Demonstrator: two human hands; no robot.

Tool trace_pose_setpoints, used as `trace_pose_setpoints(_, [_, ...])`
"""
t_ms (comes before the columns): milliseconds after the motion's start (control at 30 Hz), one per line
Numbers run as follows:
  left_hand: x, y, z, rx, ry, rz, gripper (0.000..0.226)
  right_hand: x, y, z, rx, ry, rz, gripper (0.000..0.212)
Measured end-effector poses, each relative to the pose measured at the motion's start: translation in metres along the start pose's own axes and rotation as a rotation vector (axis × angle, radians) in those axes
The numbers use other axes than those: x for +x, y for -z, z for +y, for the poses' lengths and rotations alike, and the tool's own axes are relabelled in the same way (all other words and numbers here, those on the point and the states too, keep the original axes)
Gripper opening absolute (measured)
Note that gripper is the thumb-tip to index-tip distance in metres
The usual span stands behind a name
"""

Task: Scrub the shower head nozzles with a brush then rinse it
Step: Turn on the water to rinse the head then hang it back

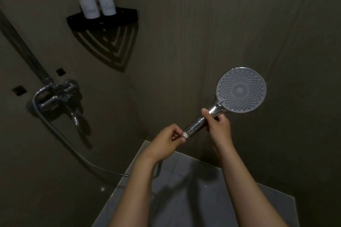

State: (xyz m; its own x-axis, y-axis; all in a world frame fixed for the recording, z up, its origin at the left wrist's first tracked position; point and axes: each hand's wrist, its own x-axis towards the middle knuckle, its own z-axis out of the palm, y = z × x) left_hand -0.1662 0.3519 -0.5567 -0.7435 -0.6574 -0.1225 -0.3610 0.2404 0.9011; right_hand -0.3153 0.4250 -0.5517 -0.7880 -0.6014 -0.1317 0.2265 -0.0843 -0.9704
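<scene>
A chrome shower head (241,91) with a round grey nozzle face is held up in front of me, its face turned toward me. My right hand (217,125) grips the chrome handle (195,125) just below the head. My left hand (168,139) pinches the lower end of the handle, where a white fitting shows. The end of the hose (73,151) is hidden behind my left hand and forearm. No brush is in view.
A chrome mixer tap (57,96) is fixed to the left wall, with the hose looping down from it toward the floor. A black corner shelf (103,21) holds two dark pump bottles (96,3). Grey floor tiles (184,180) lie below my arms.
</scene>
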Motion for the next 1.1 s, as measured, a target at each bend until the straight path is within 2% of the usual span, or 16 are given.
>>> trace_pose_setpoints(133, [-0.004, -0.002, 0.001, 0.02, -0.056, 0.095, 0.017, -0.002, -0.002, -0.001, 0.022, -0.007, 0.012, 0.013])
trace_pose_setpoints(400, [-0.011, -0.002, 0.008, 0.161, -0.134, 0.215, 0.025, -0.009, -0.008, 0.003, 0.06, 0.0, 0.044, 0.026])
trace_pose_setpoints(600, [-0.009, -0.005, 0.004, 0.087, -0.059, 0.185, 0.006, -0.011, -0.007, 0.008, 0.038, 0.047, 0.119, 0.02])
trace_pose_setpoints(700, [-0.009, -0.002, 0.001, 0.019, -0.065, 0.153, 0.019, -0.01, -0.007, 0.007, 0.018, 0.05, 0.119, 0.019])
trace_pose_setpoints(900, [-0.014, 0.0, 0.007, 0.049, -0.156, 0.219, 0.026, -0.011, -0.008, 0.008, 0.015, 0.053, 0.113, 0.015])
trace_pose_setpoints(1000, [-0.014, 0.001, 0.009, 0.074, -0.127, 0.249, 0.028, -0.011, -0.008, 0.01, 0.002, 0.052, 0.124, 0.016])
trace_pose_setpoints(1100, [-0.014, 0.0, 0.008, 0.151, -0.035, 0.195, 0.026, -0.011, -0.007, 0.012, -0.013, 0.027, 0.109, 0.019])
